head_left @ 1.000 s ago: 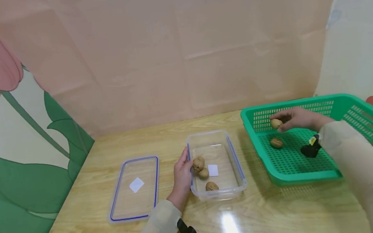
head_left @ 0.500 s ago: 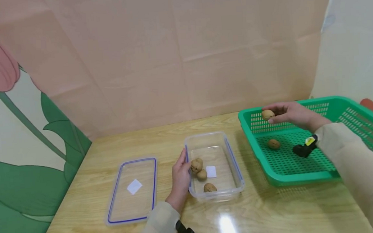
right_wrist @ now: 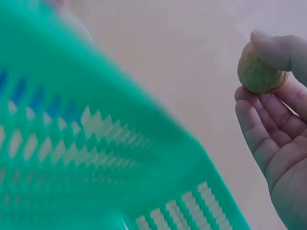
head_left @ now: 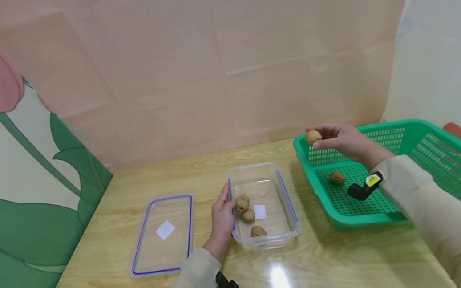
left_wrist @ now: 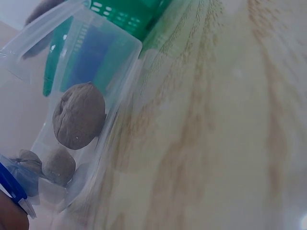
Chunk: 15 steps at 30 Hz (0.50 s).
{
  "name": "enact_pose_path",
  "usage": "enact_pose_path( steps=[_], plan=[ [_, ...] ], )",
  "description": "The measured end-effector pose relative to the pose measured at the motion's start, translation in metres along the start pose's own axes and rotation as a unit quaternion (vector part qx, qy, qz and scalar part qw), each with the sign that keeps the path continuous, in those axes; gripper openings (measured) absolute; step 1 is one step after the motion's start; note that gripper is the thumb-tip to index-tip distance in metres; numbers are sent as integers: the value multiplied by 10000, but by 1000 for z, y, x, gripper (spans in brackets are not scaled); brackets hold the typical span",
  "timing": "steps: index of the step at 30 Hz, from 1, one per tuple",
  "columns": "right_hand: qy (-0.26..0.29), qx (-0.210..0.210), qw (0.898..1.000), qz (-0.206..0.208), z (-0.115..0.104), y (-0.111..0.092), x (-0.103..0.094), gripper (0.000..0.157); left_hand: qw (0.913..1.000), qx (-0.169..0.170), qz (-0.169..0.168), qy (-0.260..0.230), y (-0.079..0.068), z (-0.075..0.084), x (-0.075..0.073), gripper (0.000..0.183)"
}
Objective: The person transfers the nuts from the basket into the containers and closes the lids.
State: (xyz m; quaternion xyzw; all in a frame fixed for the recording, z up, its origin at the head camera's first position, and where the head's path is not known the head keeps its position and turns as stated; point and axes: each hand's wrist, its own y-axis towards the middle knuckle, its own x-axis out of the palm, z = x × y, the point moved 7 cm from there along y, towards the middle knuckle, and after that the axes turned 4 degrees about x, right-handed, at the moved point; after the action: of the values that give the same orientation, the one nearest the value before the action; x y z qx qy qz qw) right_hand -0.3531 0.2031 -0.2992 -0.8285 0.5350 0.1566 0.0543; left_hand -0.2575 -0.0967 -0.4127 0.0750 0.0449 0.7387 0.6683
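Observation:
My right hand (head_left: 344, 142) pinches a walnut (head_left: 313, 137) between thumb and fingers, above the left rim of a green plastic basket (head_left: 331, 210). In the right wrist view the pinched walnut (right_wrist: 259, 72) shows beside the blurred basket wall (right_wrist: 158, 143). Another walnut (head_left: 337, 178) lies on the basket floor. My left hand (head_left: 221, 220) grips the left side of a clear food container (head_left: 288, 193), thumb at its rim. Inside are a walnut (head_left: 258, 231) near the front and a couple more (head_left: 242, 203) by the left wall, also seen through the container wall (left_wrist: 122, 52).
A clear lid (head_left: 165, 251) with a blue seal and a white paper square lies left of the container on the wooden table (head_left: 113, 241). Behind the table rises a beige covered wall (head_left: 171, 99). Black wrist devices sit at both cuffs.
My right hand has risen from inside the basket and moved left with its walnut, reaching the basket's left rim. The left hand keeps its hold on the container; the view has shifted slightly.

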Motion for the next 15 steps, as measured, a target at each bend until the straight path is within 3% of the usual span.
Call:
enact_pose_path(
  steps=[4,15],
  plan=[
    [319,-305,9988,-194,-12,-1,14,35,10000,-48,-8,-27,1,-1,2,53],
    [616,-205,9964,-541,-28,15,56,35,10000,53,24,10,8,2,3,54]
  ],
)
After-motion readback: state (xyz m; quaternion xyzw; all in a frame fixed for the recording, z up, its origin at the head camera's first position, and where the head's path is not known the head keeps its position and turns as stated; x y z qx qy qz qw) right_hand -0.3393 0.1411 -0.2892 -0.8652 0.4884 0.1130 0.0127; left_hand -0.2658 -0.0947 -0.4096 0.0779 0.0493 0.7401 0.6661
